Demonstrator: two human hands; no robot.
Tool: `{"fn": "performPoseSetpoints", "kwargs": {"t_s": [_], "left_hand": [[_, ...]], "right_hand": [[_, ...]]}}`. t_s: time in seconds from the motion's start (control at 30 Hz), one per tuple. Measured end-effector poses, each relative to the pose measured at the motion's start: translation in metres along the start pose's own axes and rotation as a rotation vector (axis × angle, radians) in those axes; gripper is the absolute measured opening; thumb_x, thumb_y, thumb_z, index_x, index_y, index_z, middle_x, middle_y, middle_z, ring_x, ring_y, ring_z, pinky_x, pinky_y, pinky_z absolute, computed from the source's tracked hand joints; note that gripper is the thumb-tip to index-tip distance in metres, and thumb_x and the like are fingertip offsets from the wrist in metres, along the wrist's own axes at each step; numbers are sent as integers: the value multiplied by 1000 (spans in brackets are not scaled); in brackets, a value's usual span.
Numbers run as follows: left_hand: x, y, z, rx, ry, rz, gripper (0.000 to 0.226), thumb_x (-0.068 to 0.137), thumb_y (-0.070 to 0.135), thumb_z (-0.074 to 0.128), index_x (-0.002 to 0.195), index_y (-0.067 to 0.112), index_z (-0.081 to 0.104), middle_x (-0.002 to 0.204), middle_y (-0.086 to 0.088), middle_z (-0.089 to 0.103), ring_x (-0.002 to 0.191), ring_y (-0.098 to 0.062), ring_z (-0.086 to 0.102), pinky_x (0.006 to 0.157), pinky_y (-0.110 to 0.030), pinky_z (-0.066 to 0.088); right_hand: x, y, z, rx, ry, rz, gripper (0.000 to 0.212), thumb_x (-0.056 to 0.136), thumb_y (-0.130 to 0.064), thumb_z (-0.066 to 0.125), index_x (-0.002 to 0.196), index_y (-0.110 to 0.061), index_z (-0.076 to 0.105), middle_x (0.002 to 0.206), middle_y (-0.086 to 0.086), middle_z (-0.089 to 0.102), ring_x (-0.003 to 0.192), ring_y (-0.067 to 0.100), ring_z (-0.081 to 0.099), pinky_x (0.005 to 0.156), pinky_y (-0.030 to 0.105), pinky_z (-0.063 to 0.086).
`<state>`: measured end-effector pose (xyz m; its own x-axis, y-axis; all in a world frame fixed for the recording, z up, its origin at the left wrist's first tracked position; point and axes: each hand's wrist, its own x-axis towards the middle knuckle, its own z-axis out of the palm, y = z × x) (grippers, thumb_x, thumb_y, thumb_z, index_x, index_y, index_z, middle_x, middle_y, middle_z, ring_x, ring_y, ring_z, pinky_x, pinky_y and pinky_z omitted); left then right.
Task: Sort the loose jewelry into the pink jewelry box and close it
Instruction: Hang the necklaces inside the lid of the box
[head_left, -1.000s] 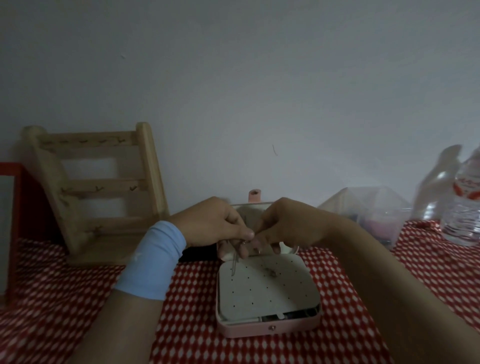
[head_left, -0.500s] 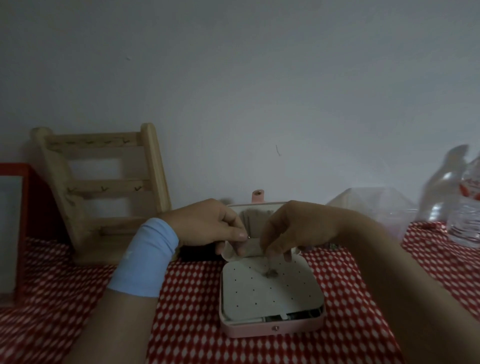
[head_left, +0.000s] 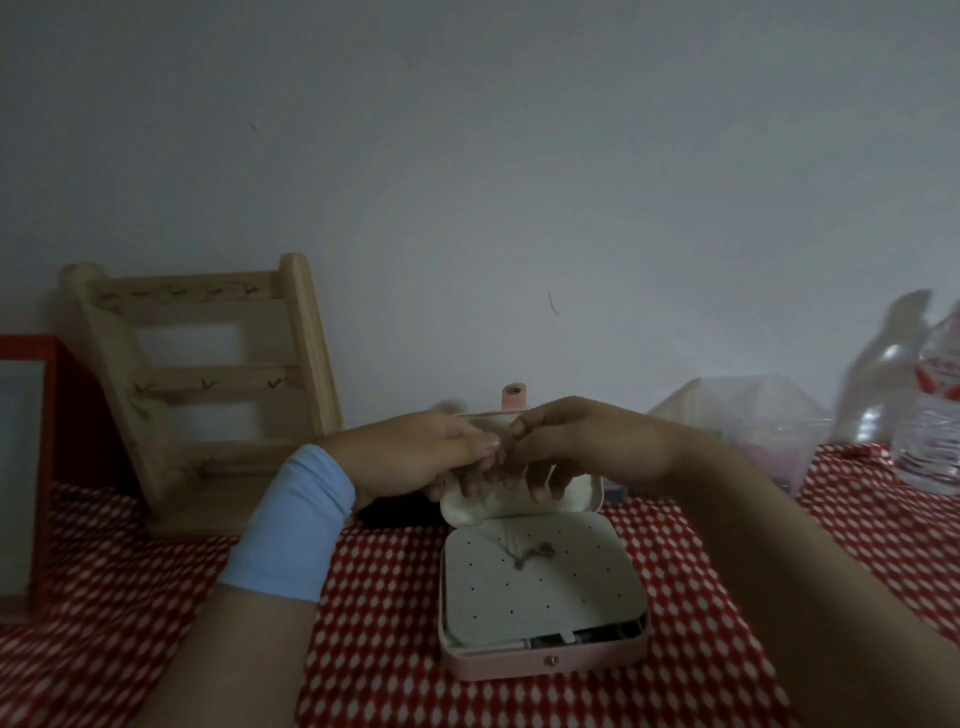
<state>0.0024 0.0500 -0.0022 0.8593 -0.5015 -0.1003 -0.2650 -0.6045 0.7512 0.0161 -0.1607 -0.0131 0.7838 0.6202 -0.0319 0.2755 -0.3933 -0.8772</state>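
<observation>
In the head view, the pink jewelry box (head_left: 545, 662) sits on the desk's red checked cloth (head_left: 130, 623) straight in front of us. Its lid (head_left: 467, 506) is tipped back and open. Just above that lid our left hand (head_left: 415, 452) and right hand (head_left: 582, 441) meet, each grip pinching thumb to forefinger on a small dark piece (head_left: 500, 451) that is too tiny to name. The right hand's other fingers hang loosely over the lid's pale lining. We judge the piece is held up close so it can be untangled or lined up before it goes in. A little pendant (head_left: 530, 556) already lies on the perforated white panel (head_left: 571, 587), so sorting looks underway and closing is not yet due. A wooden rack (head_left: 208, 384) stands behind to the left and a water bottle (head_left: 930, 415) at far right, both well apart from the box.
</observation>
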Motion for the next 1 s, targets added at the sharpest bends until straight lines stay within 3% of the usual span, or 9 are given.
{"fn": "performPoseSetpoints", "kwargs": {"t_s": [0.2,0.33,0.47,0.6,0.7,0.83,1.0], "left_hand": [[1,-6,-2,-478,-32,74,50,95,43,37,54,24,59,80,-5,64,78,-18,58,80,-32,44],[-1,-11,-9,-636,-47,145,45,94,40,40,54,21,52,67,-7,60,72,-22,59,74,-30,51],[-3,-11,-11,-638,-11,163,31,91,27,50,69,14,68,68,-8,62,64,-22,62,64,-30,55],[-3,-9,-10,-565,15,144,24,87,23,56,92,2,67,84,-13,70,69,-24,67,65,-33,58],[-1,-5,-6,-570,63,148,24,86,21,58,96,1,68,83,-12,71,69,-22,68,64,-33,59],[4,3,1,-562,206,183,22,88,18,61,97,1,71,77,-11,70,67,-20,68,58,-28,59],[7,12,6,-531,318,185,15,86,20,66,92,10,76,86,-9,76,72,-24,70,60,-32,61]], "right_hand": [[-1,3,1,196,-35,-13,36,92,-32,37,84,-7,61,80,14,63,76,28,58,76,39,47],[-6,1,-4,289,-3,-20,24,88,-30,41,72,-12,45,68,7,47,64,21,47,68,35,44],[-4,-1,-5,303,50,-43,21,87,-29,40,73,-14,39,67,4,42,61,20,43,64,34,43],[-4,-3,-5,331,203,-82,34,99,-25,42,70,-13,53,68,6,52,61,24,47,60,36,43],[-8,-10,-5,219,235,-43,35,102,-29,50,85,-7,70,78,11,66,64,26,55,56,34,45],[-12,-17,-3,-11,196,108,50,92,-56,60,101,-9,76,93,4,78,70,22,65,59,31,49],[-14,-23,-2,29,241,70,45,79,-53,73,97,-12,79,99,-3,78,74,18,68,62,29,49]]}}
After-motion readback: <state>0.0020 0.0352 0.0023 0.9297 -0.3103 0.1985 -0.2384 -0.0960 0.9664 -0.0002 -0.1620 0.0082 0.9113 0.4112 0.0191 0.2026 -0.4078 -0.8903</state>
